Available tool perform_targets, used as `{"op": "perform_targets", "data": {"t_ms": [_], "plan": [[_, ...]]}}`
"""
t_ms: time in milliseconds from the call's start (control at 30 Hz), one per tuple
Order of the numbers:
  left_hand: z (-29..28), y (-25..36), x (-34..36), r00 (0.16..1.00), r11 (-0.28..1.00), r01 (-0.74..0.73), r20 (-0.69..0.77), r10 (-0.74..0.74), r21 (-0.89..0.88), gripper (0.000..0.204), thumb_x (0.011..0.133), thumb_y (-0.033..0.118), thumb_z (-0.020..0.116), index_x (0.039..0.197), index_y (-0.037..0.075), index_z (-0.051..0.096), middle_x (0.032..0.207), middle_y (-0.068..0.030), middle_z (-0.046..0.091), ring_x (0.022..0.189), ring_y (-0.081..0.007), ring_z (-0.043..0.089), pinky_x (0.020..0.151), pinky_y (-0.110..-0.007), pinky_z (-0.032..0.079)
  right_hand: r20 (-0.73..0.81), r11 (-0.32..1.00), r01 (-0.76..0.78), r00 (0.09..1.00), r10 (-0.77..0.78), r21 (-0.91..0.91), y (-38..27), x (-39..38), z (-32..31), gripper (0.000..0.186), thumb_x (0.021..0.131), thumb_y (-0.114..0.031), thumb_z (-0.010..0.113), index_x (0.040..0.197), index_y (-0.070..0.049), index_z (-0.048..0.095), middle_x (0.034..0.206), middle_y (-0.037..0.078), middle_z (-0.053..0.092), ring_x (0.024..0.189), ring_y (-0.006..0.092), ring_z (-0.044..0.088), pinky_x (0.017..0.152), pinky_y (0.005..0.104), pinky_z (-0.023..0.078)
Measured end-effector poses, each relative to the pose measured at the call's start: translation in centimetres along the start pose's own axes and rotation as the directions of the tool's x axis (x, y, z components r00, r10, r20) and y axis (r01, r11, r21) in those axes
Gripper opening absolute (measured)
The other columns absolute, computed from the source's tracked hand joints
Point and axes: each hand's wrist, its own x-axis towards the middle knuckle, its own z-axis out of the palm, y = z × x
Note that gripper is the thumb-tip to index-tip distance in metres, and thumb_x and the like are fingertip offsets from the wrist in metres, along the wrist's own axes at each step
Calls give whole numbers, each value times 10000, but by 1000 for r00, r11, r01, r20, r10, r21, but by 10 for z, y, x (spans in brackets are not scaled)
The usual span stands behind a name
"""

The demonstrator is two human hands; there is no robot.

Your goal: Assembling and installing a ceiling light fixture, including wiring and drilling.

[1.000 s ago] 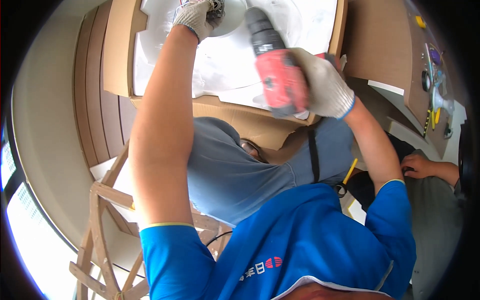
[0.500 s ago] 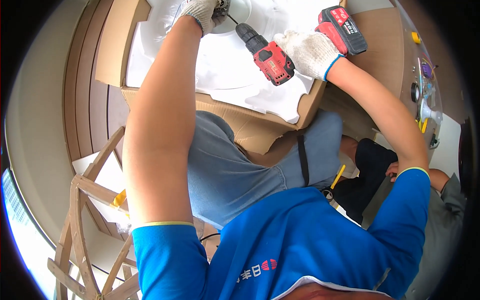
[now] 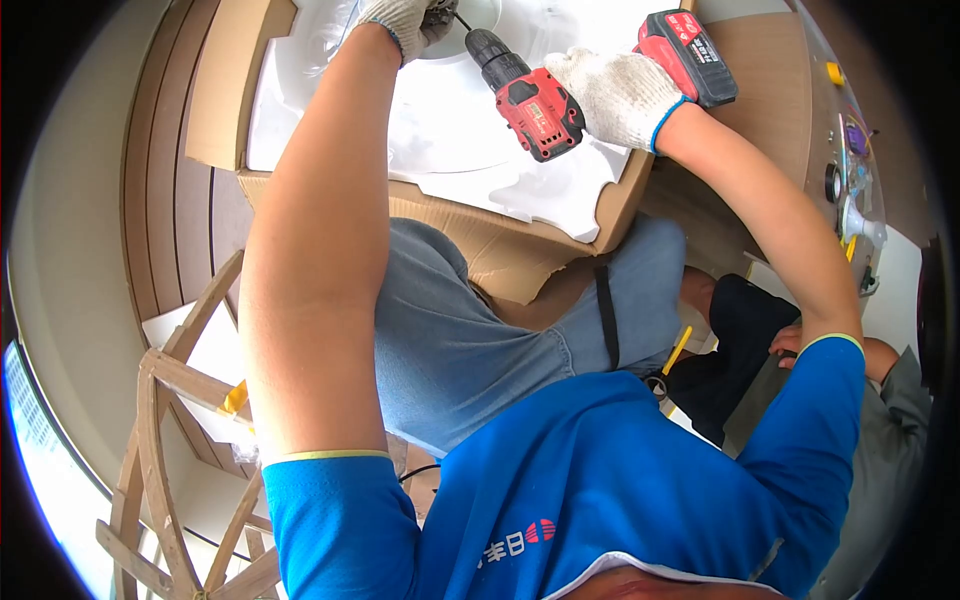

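Note:
My right hand (image 3: 615, 95), in a white knitted glove, grips a red and black cordless drill (image 3: 535, 110) by its handle, with the battery showing to the right. The drill's thin bit points up-left at a dark metal part (image 3: 438, 20) at the top edge. My left hand (image 3: 398, 22), also gloved, has its fingers around that part, which is partly hidden. Both hands are over white foam packing (image 3: 500, 190) in an open cardboard box (image 3: 240, 90), with a round white piece behind the metal part.
A wooden stepladder (image 3: 160, 420) stands at lower left. At right, a brown board (image 3: 760, 140) lies beside assorted small tools, tape (image 3: 832, 182) and yellow items. Another person's hand (image 3: 785, 345) and grey-clothed body show at lower right. My jeans-clad legs (image 3: 460, 350) are below the box.
The drill has swung from upright and blurred to slanting up-left, its bit at the part in my left hand. My right arm moved up and right. Since half a second ago, only slight upward shifts.

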Motion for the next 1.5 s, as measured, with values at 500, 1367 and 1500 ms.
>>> {"op": "perform_targets", "data": {"t_ms": [500, 1367, 1500], "plan": [[4, 0, -1, 997, 999, 42, -64, -40, 32, 171, 899, 10, 611, 813, 159, 614, 695, 7, 615, 558, -133, 581, 494, -282, 509, 1, 999, 6, 1000, -6, -49, 3, 0, 0, 280, 883, -58, 612, 1160, -79, 580, 1079, 156, 679, 960, 340, 705, 804, 445, 579], [1, -1, 3, 999, 999, 18, -32, -17, 35, 197, 894, 6, 614, 793, 176, 615, 693, 21, 617, 546, -112, 572, 496, -259, 500, 27, 999, -28, 999, 30, -43, 3, 2, 3, 269, 875, -59, 617, 1140, -68, 578, 1081, 167, 668, 974, 360, 692, 824, 451, 571], [1, 0, 5, 999, 999, 10, -36, -8, 35, 189, 900, 21, 633, 791, 174, 619, 688, 17, 610, 544, -115, 568, 487, -261, 495, 7, 998, -31, 999, 31, -52, 4, 3, 7, 247, 869, -47, 614, 1114, -58, 584, 1071, 172, 670, 969, 356, 693, 821, 449, 569]]}}
